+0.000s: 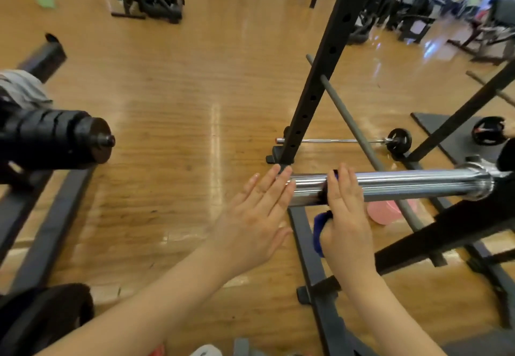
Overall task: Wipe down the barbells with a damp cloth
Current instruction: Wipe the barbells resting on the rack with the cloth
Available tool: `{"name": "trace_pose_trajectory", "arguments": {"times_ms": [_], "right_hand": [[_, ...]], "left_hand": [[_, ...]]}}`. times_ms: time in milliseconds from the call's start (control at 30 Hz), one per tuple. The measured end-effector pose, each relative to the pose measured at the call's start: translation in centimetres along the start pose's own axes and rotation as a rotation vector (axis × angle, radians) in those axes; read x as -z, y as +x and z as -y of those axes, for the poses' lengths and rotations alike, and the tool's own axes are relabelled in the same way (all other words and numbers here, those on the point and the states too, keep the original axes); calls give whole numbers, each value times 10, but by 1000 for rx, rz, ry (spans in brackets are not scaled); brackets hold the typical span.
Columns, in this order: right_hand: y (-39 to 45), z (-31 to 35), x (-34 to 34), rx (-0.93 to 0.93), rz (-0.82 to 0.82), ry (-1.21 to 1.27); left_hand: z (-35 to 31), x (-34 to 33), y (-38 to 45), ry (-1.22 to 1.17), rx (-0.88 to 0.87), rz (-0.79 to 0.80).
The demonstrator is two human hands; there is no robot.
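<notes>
A chrome barbell sleeve (412, 185) lies level on a black rack at the right, its free end pointing left. My right hand (345, 216) grips the sleeve near that end with a dark blue cloth (319, 230) wrapped under the palm; cloth ends stick out above the fingers and below the thumb. My left hand (259, 213) is flat with straight fingers, and its fingertips touch the sleeve's end.
A black rack upright (320, 77) rises just behind the sleeve, with a grey bar (359, 138) leaning on it. A small barbell (348, 141) lies on the wood floor beyond. A loaded black plate stack (55, 138) juts in at the left. A pink object (384, 212) lies under the sleeve.
</notes>
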State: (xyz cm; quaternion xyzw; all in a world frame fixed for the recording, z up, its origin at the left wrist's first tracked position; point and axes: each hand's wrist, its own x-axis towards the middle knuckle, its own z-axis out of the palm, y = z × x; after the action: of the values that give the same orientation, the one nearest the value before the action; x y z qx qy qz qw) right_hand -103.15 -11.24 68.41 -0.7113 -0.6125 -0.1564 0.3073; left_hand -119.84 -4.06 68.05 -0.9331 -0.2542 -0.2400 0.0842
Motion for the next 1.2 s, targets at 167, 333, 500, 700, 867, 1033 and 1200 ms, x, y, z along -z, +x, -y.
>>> {"name": "trace_pose_trajectory", "arguments": {"times_ms": [167,333,500,700,867,1033,1200], "right_hand": [[-2,-11,-1,-30,-45,72],[-2,-12,-6,-27,-78,98],[-1,-11,-7,-21,-101,88],[-2,-12,-5,-33,-86,91],[-1,-12,-2,-50,-85,107],[4,12,-4,-72,-54,85],[0,9,-5,52,15,85]], "left_hand": [[7,-4,29,-215,31,14],[14,-8,35,-358,33,28],[15,-11,37,-219,-89,-46],[18,-12,40,-204,-158,-80],[16,-4,42,-402,-64,-12],[20,18,59,-766,269,331],[15,23,51,-759,389,322]]}}
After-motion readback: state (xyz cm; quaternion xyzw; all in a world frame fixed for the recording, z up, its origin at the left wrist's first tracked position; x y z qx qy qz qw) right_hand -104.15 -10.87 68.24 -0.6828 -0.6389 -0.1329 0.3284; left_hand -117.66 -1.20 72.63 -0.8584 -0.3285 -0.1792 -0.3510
